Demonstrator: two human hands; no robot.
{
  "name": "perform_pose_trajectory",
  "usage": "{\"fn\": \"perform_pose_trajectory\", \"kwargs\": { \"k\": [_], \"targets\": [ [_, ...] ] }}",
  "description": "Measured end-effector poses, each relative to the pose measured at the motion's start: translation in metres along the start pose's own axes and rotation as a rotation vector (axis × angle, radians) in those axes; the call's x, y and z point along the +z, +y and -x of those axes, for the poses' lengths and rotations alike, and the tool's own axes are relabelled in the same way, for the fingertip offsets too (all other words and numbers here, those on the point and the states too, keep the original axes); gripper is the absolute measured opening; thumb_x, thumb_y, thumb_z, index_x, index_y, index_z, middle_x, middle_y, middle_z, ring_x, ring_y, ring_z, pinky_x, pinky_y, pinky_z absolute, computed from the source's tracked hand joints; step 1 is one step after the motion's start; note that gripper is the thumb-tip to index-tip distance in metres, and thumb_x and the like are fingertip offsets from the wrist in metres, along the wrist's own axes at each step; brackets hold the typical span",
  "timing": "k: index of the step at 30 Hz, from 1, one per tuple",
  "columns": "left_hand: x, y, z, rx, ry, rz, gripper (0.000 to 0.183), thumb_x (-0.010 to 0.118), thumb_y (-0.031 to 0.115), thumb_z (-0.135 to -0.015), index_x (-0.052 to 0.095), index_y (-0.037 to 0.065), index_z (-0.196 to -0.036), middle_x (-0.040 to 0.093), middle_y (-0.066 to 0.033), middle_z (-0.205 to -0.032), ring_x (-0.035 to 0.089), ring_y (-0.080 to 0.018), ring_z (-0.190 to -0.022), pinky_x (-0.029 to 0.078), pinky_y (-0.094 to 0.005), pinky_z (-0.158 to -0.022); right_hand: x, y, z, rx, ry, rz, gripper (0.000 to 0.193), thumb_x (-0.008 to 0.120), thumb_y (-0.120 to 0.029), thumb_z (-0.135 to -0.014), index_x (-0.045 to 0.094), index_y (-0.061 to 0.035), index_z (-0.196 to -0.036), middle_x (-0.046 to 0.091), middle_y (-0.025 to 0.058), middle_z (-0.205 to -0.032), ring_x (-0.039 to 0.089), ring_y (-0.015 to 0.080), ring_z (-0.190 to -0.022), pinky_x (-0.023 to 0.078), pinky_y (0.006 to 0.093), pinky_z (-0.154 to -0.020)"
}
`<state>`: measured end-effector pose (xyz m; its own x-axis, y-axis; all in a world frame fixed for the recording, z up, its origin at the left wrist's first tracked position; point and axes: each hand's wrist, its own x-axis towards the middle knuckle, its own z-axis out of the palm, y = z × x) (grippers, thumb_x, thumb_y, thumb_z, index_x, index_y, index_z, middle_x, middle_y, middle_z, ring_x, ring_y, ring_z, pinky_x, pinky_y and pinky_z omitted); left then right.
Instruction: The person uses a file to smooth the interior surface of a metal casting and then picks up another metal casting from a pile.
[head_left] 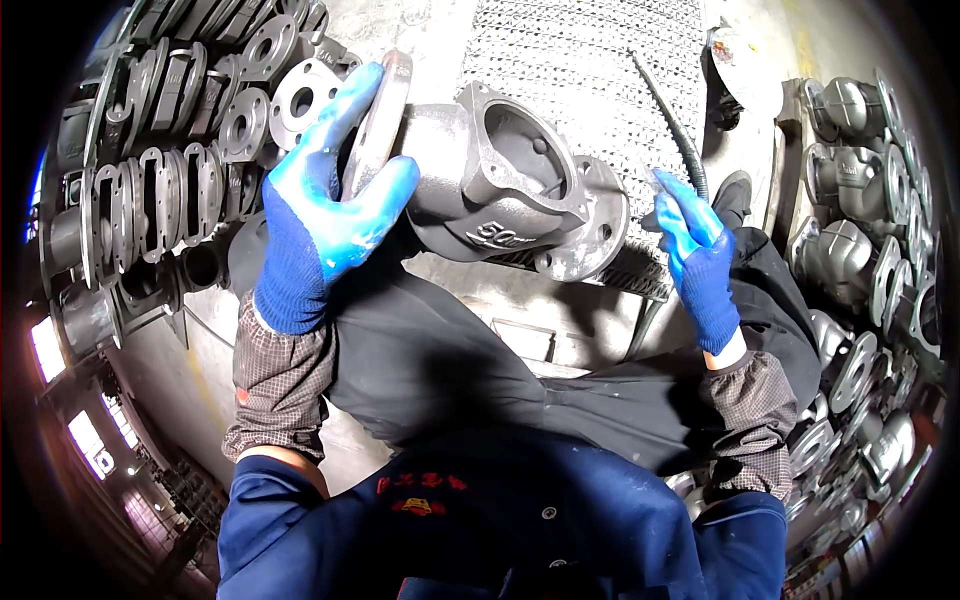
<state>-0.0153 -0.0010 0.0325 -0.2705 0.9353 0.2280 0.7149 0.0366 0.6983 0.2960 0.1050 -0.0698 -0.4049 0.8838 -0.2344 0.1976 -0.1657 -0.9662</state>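
A grey cast-iron valve body lies across a perforated metal worktop, its square opening facing up and a round flange at each end. My left hand, in a blue coated glove, is closed around the rim of the left flange, with the thumb on the near side. Off to the right, past the right flange, my right hand wears a matching glove. Its fingers stretch out over the worktop's edge, apart from the casting, with nothing visible in them.
A dark ribbed hose runs over the perforated worktop, just beyond my right hand. Stacked flanged castings stand at the left, and rows of more valve bodies at the right. My legs straddle the worktop's near side.
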Motion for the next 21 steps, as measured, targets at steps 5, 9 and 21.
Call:
{"fn": "perform_pose_trajectory", "kwargs": {
  "k": [5, 9, 21],
  "targets": [
    [0.002, 0.001, 0.0, -0.015, 0.001, 0.009, 0.058, 0.07, 0.006, -0.074, 0.052, -0.003, -0.13, 0.058, -0.017, -0.127, 0.057, -0.0217, -0.116, 0.043, -0.0336, -0.1, -0.002, -0.003, 0.002, 0.087, -0.008, 0.029, 0.033, 0.058, -0.004, -0.091, 0.061, -0.0039, -0.124, 0.058, -0.003, -0.085, 0.045, 0.0009, -0.065, 0.038, 0.0168, -0.055],
    [0.003, 0.003, -0.003, -0.01, 0.007, -0.019, 0.056, 0.07, 0.007, -0.075, 0.054, -0.002, -0.128, 0.06, -0.0168, -0.125, 0.058, -0.0218, -0.114, 0.044, -0.0326, -0.098, -0.016, 0.01, 0.006, 0.007, 0.01, 0.033, 0.032, 0.056, -0.003, -0.091, 0.06, -0.0023, -0.123, 0.066, 0.0039, -0.1, 0.059, 0.0064, -0.079, 0.048, 0.0198, -0.068],
    [0.0, 0.012, 0.0, 0.035, -0.085, -0.039, 0.056, 0.066, 0.009, -0.082, 0.049, -0.003, -0.133, 0.049, -0.0175, -0.138, 0.041, -0.026, -0.132, 0.03, -0.0377, -0.11, -0.03, -0.036, 0.008, -0.498, -0.169, 1.144, 0.049, 0.059, 0.0, -0.078, 0.064, -0.0249, -0.12, 0.064, 0.0097, -0.081, 0.062, 0.0278, -0.07, 0.051, 0.0368, -0.063]
  ]
}}
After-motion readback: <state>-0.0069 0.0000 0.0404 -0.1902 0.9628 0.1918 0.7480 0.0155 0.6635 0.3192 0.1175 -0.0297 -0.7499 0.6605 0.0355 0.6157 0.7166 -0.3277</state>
